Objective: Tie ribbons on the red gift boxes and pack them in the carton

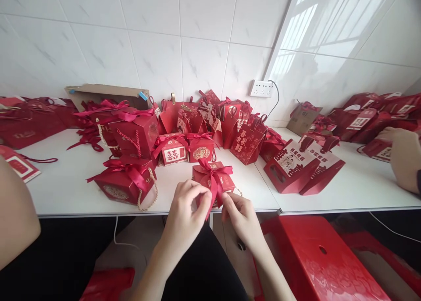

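Taking the bow-tied red box (226, 182) near the table's front edge as the clock's centre, a white table (66, 191) runs from 9 across to 3, with a seam toward 4, and a pale tiled wall (148, 24) rises behind it, carrying a socket strip (262, 88) at 1. Just below 9, another person's arm (16, 217) is cut off by the frame and covers part of a red package; at 10, ribboned boxes hide the lower part of a cardboard carton (108, 89). Between 7 and 8, the left hand (189, 209) pinches one tail of the ribbon (214, 182); between 4 and 5, the fingers of the right hand (238, 211) are curled, thumb touching the ribbon, though I cannot tell whether it grips. Between them the hands mask the box's lower corners. Past 2, a co-worker's hand (390, 134) rests at a box, its arm cut off on the right. Around stand a rope-handled box (121, 189) at 9, two small bow-topped boxes (174, 154) at 10 to 11, two tapered boxes (284, 165) near 3 and, at 4, partly under the table, a red stool (322, 248).
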Tool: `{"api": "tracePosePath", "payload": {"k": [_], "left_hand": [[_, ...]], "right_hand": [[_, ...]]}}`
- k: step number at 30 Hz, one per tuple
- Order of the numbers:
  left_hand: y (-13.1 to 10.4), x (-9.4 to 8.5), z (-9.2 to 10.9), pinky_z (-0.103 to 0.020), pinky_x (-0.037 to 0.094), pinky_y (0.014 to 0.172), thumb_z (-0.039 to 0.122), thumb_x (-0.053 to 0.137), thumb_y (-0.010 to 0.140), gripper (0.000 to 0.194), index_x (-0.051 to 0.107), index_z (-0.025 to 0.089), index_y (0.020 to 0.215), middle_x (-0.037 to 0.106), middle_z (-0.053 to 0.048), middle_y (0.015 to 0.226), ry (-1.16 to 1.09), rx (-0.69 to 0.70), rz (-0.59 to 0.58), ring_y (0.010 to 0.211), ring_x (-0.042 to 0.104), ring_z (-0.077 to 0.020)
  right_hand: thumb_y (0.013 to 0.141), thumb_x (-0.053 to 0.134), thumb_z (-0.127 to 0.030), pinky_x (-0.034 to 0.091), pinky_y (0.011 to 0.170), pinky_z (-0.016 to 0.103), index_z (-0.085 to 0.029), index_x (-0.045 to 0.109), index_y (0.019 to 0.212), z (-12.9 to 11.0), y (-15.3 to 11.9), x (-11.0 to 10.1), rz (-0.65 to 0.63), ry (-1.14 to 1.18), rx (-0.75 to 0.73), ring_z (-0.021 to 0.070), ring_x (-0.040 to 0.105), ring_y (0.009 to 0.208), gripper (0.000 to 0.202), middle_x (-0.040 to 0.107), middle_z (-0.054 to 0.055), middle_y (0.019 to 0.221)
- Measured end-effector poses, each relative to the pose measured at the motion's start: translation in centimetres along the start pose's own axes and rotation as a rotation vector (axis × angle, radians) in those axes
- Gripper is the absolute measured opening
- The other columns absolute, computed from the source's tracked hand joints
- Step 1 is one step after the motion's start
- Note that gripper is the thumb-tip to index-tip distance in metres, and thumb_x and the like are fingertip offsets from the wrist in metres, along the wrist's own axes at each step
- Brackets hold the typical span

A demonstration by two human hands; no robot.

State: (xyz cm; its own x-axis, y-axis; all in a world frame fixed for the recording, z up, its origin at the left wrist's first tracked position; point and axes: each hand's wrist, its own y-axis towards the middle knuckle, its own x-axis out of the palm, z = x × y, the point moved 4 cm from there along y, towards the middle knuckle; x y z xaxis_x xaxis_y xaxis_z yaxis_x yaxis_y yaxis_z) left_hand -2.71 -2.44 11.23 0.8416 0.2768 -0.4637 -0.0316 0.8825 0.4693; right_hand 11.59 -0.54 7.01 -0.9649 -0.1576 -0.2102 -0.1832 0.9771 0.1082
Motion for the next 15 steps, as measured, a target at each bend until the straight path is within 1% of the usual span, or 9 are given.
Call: {"api": "tracePosePath", "payload": {"k": [2,4,6,8,10,12,13,15], "left_hand": [[-0.4,0.6,0.4,-0.028,0.043,0.072,0.027,0.050,0.085,0.018,0.060,0.020,0.072,0.055,-0.002,0.075,0.076,0.071,0.018,0.079,0.051,-0.0174],[-0.7,0.9,0.3,-0.028,0.044,0.072,0.024,0.052,0.085,0.016,0.062,0.020,0.073,0.053,-0.002,0.077,0.109,0.105,0.015,0.079,0.051,-0.0172],[-0.8,0.8,0.1,-0.029,0.045,0.075,0.024,0.051,0.085,0.016,0.064,0.020,0.075,0.053,-0.002,0.080,0.111,0.133,-0.018,0.082,0.052,-0.0175],[-0.4,0.3,0.0,-0.030,0.045,0.078,0.025,0.050,0.087,0.019,0.064,0.021,0.075,0.054,-0.003,0.081,0.093,0.155,-0.037,0.085,0.052,-0.0179],[0.6,-0.4,0.1,-0.030,0.045,0.080,0.026,0.050,0.088,0.018,0.062,0.020,0.075,0.054,-0.003,0.083,0.080,0.179,0.022,0.088,0.053,-0.0180],[2.0,-1.0,0.2,-0.033,0.044,0.087,0.025,0.050,0.087,0.012,0.060,0.019,0.084,0.056,-0.004,0.092,0.100,0.218,0.104,0.095,0.054,-0.0189],[2.8,-0.9,0.2,-0.035,0.043,0.092,0.025,0.050,0.087,0.012,0.060,0.019,0.091,0.057,-0.005,0.099,0.124,0.239,0.110,0.101,0.054,-0.0197],[4.3,-0.2,-0.1,-0.040,0.037,0.102,0.024,0.051,0.087,0.018,0.060,0.019,0.101,0.055,-0.006,0.113,0.177,0.273,0.036,0.113,0.050,-0.0217]], "right_hand": [[0.087,0.039,-0.063,0.033,0.048,0.023,-0.018,0.048,0.048,0.1,-0.2,0.4,-0.060,0.041,0.024,0.0106,0.043,0.046,0.060,0.051,0.001,0.046],[0.085,0.041,-0.064,0.033,0.049,0.024,-0.018,0.048,0.047,0.1,-0.3,0.9,-0.114,0.111,0.033,0.0107,0.044,0.047,0.061,0.050,0.002,0.045],[0.083,0.048,-0.063,0.031,0.048,0.023,-0.018,0.049,0.052,0.1,-0.3,1.2,-0.121,0.197,0.039,0.0100,0.042,0.046,0.055,0.049,0.000,0.046],[0.080,0.053,-0.061,0.030,0.048,0.023,-0.018,0.050,0.058,0.2,-0.2,1.2,-0.114,0.267,0.044,0.0093,0.040,0.045,0.049,0.046,-0.003,0.046],[0.080,0.055,-0.059,0.028,0.048,0.023,-0.017,0.049,0.061,0.4,-0.3,1.3,-0.118,0.283,0.042,0.0088,0.038,0.046,0.046,0.044,-0.004,0.048],[0.081,0.053,-0.057,0.026,0.048,0.023,-0.018,0.046,0.061,0.7,-0.4,1.4,-0.116,0.247,0.035,0.0083,0.035,0.048,0.045,0.042,-0.004,0.051],[0.082,0.053,-0.057,0.024,0.048,0.023,-0.018,0.045,0.062,0.9,-0.5,1.4,-0.102,0.213,0.036,0.0082,0.033,0.049,0.045,0.040,-0.004,0.052],[0.081,0.053,-0.056,0.022,0.048,0.023,-0.018,0.044,0.065,1.3,-0.6,1.4,-0.062,0.126,0.041,0.0083,0.030,0.050,0.043,0.037,-0.005,0.054]]}}
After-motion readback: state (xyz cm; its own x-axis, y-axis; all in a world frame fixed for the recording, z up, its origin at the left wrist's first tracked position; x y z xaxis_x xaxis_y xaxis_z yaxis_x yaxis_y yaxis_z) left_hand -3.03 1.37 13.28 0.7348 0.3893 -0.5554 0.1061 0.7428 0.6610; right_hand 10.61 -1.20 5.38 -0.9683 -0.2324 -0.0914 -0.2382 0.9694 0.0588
